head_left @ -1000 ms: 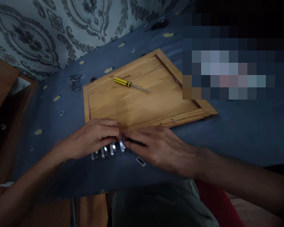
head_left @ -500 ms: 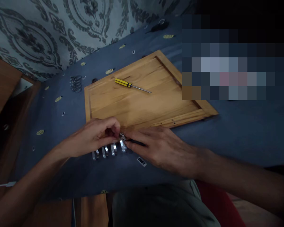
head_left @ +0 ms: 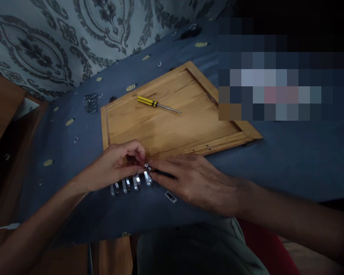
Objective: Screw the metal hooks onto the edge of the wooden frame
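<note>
Only view (head): looked down on a table under a blue cloth [head_left: 275, 164], with a patterned wall behind it.
Left hand [head_left: 117, 166]: lay on the cloth at the near edge of the wooden panel [head_left: 172, 126], fingers curled in, thumb and forefinger pressed together on a small metal fitting [head_left: 146, 165].
Right hand [head_left: 189, 181]: lay low over the cloth, fingers stretched out and close together, their tips meeting the left hand's at the fitting; something slim and dark showed beneath them, and whether the hand gripped it could not be told.
Small metal fitting: sat between the fingertips of both hands, right at the top end of the rightmost handle.
Row of metal handles [head_left: 129, 183]: four shiny curved pieces side by side on the cloth, just under the left hand and touching the fingers.
Wooden panel: flat on the cloth, framed, its near edge just beyond both hands.
Screwdriver [head_left: 157, 103]: yellow-handled, lying on the panel well apart from the hands.
Second bunch of handles [head_left: 90, 102]: on the cloth beside the panel's far left corner.
Small tag [head_left: 171, 197]: on the cloth just below the right hand.
</note>
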Motion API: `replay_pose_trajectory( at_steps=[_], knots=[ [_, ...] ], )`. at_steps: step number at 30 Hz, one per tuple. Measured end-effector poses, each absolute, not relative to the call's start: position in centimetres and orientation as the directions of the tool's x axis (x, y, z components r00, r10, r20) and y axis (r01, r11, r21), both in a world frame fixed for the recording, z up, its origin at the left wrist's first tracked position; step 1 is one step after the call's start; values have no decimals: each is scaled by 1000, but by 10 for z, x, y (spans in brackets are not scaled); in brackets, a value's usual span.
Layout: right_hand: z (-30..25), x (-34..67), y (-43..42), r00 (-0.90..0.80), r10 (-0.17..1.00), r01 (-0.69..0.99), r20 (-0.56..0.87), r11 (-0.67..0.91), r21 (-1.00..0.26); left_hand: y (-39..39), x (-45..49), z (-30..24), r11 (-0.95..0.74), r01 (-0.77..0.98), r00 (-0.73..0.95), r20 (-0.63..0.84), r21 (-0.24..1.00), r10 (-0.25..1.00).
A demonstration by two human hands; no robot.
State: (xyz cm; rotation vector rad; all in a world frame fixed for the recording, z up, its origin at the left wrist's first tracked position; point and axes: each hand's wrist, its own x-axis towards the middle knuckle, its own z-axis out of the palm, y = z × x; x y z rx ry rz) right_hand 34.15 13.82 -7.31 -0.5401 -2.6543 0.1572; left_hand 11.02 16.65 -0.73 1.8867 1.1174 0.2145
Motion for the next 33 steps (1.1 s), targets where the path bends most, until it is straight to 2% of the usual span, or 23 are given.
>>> replay_pose_trajectory(
  at_steps=[12,18,29,33],
  knots=[
    [-73,340,139,-839,400,345,369,915,-208,165,111,-12,-36,581,507,-326,813,798],
    [-73,340,139,-833,406,348,376,913,-215,163,112,-11,-37,585,492,-319,810,810],
    [-69,340,139,-857,417,363,303,906,-219,165,112,-12,-20,587,491,-336,809,804],
    [-71,339,138,-850,416,366,325,908,-204,166,113,-13,-9,593,492,-354,806,795]
  ],
)
